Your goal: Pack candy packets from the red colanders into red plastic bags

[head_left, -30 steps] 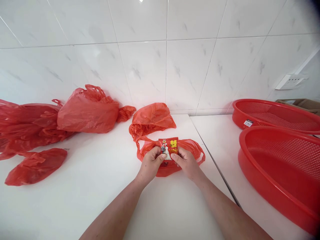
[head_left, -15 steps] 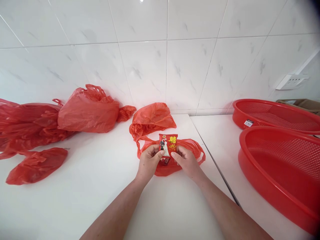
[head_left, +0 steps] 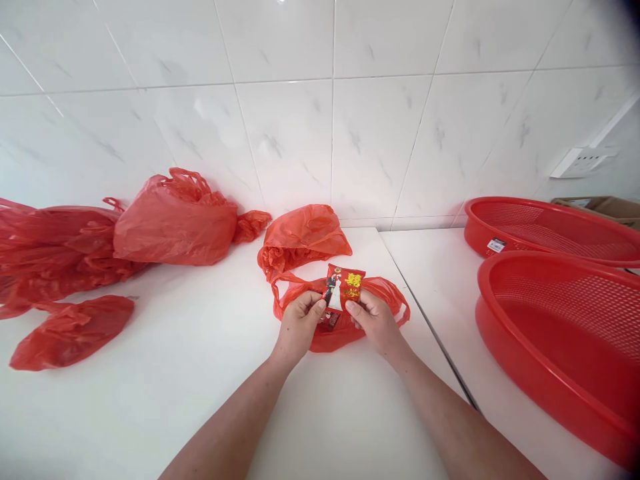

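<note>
Between my two hands is a small red packet (head_left: 342, 287) with yellow characters and a printed couple in wedding clothes. My left hand (head_left: 301, 323) pinches its lower left edge between thumb and fingers. On the other side, my right hand (head_left: 376, 321) is closed on its lower right corner. The packet tilts slightly, above an open red plastic bag (head_left: 335, 343) lying on the white table (head_left: 210, 393). Inside that bag, dark red wrapped pieces (head_left: 330, 321) show in part; my hands and the packet hide the rest.
Behind the open bag lies another red plastic bag (head_left: 305, 230). A full, knotted red bag (head_left: 175, 227) and further red bags (head_left: 65, 247) sit on the left, with a smaller one (head_left: 73, 333) nearer. Two red perforated baskets (head_left: 500, 307) stand right, past a table seam.
The packet has shifted slightly to the right and turned a little clockwise. Both hands still grip it, the right hand having moved slightly rightward.
</note>
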The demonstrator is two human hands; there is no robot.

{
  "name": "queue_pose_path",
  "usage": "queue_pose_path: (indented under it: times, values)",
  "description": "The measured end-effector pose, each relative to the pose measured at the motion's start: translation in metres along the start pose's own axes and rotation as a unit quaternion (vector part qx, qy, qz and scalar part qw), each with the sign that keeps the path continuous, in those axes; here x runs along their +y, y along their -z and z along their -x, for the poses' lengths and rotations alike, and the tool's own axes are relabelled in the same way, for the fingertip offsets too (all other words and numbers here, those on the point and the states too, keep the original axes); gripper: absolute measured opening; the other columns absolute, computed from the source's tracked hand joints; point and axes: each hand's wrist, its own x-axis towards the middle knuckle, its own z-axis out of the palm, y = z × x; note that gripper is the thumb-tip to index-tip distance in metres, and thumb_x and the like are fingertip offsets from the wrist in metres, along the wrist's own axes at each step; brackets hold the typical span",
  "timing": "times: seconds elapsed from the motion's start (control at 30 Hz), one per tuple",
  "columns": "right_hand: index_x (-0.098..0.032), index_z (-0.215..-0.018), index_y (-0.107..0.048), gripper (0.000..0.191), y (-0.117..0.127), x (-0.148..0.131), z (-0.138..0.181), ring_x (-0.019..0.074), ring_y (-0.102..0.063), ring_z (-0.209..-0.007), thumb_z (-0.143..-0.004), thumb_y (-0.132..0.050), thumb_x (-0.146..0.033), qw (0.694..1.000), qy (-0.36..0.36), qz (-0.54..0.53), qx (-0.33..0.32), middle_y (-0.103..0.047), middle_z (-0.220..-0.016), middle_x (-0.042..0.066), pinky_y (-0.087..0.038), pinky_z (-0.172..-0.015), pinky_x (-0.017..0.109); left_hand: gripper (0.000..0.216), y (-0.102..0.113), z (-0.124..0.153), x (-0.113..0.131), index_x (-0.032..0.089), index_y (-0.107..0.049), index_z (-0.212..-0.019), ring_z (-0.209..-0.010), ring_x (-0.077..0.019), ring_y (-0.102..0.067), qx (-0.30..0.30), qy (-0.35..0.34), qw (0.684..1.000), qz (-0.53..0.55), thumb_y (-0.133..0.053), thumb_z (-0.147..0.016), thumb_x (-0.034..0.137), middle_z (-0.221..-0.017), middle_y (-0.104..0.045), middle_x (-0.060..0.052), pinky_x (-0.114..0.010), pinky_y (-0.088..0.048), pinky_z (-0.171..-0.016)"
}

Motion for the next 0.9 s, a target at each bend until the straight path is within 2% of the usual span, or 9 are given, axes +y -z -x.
queue_pose_path:
  times: [0.23, 0.43, 0.53, 0.73, 0.9]
  values:
    - [-0.021, -0.096, -0.06, 0.026, -0.001, 0.001, -0.001, 0.0147, -0.049, -0.068, -0.086, -0.054, -0.044, 0.999, -0.009, -0.035, -0.025, -0.057, -0.08, 0.001, -0.042, -0.058, 0.026, 0.021, 0.001, 0.0, 0.008, 0.017, -0.056, -0.075, -0.065, -0.012, -0.048, 0.018, -0.047, 0.999, -0.001, -0.054, -0.088, 0.033, -0.067, -0.054, 0.001, -0.024, -0.04, -0.062]
    - [-0.02, -0.071, -0.048, 0.023, -0.002, 0.005, -0.001, 0.0119, -0.041, -0.061, -0.086, -0.055, -0.037, 1.0, -0.021, -0.014, -0.01, -0.045, -0.067, -0.003, -0.036, -0.055, 0.025, 0.02, -0.001, 0.002, 0.012, 0.017, -0.058, -0.076, -0.063, -0.0115, -0.051, 0.053, -0.045, 0.997, 0.03, -0.057, -0.086, 0.034, -0.068, -0.058, 0.001, -0.023, -0.043, -0.06]
    - [-0.021, -0.068, -0.042, 0.025, 0.0, 0.006, -0.001, 0.0112, -0.037, -0.058, -0.085, -0.054, -0.034, 1.0, -0.015, 0.007, 0.001, -0.04, -0.063, -0.004, -0.032, -0.052, 0.025, 0.018, -0.003, 0.003, 0.011, 0.017, -0.059, -0.078, -0.065, -0.0121, -0.054, 0.052, -0.034, 0.998, 0.029, -0.057, -0.086, 0.034, -0.07, -0.06, 0.0, -0.024, -0.045, -0.061]
    - [-0.021, -0.066, -0.038, 0.025, 0.0, 0.002, -0.001, 0.0108, -0.035, -0.056, -0.084, -0.053, -0.031, 1.0, -0.003, 0.018, 0.006, -0.038, -0.061, -0.005, -0.029, -0.052, 0.025, 0.021, -0.006, 0.004, 0.012, 0.018, -0.06, -0.101, -0.084, -0.0169, -0.061, 0.041, -0.03, 0.998, 0.047, -0.058, -0.086, 0.034, -0.096, -0.066, -0.005, -0.03, -0.052, -0.075]
    - [-0.021, -0.065, -0.037, 0.025, -0.001, 0.001, -0.001, 0.0102, -0.032, -0.056, -0.083, -0.053, -0.03, 1.0, -0.004, 0.031, -0.001, -0.035, -0.061, -0.005, -0.027, -0.051, 0.024, 0.016, -0.005, 0.003, 0.009, 0.017, -0.061, -0.088, -0.074, -0.015, -0.06, 0.057, -0.024, 0.997, 0.042, -0.058, -0.086, 0.033, -0.082, -0.065, -0.003, -0.027, -0.05, -0.069]
